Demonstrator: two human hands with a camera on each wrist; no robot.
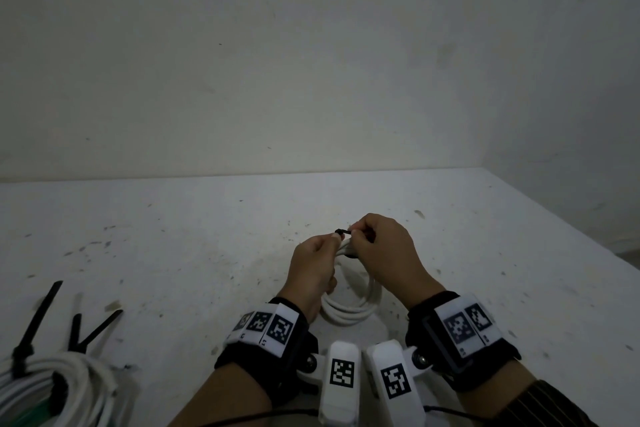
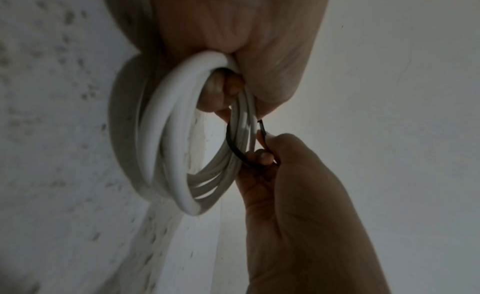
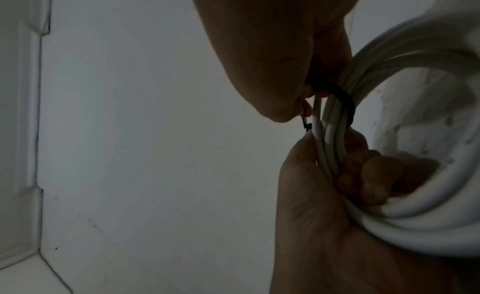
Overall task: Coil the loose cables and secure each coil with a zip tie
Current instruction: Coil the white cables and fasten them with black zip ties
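Two tied white bundles (image 1: pixel 69 388) lie nearest at the table's (image 1: pixel 173 236) left edge, spare zip ties (image 1: pixel 93 333) beside them. Farther out, the left hand (image 1: pixel 313 270) clamps the white coil (image 1: pixel 349 308) upright while the right hand (image 1: pixel 384 253) pinches the black zip tie (image 2: pixel 233 148) looped around its strands, probably to cinch it.

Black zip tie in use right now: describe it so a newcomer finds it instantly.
On the white table, find the two hands raised at centre. The zip tie is looped round the white cable coil they hold. The other black ties, at the lower left, lie untouched.
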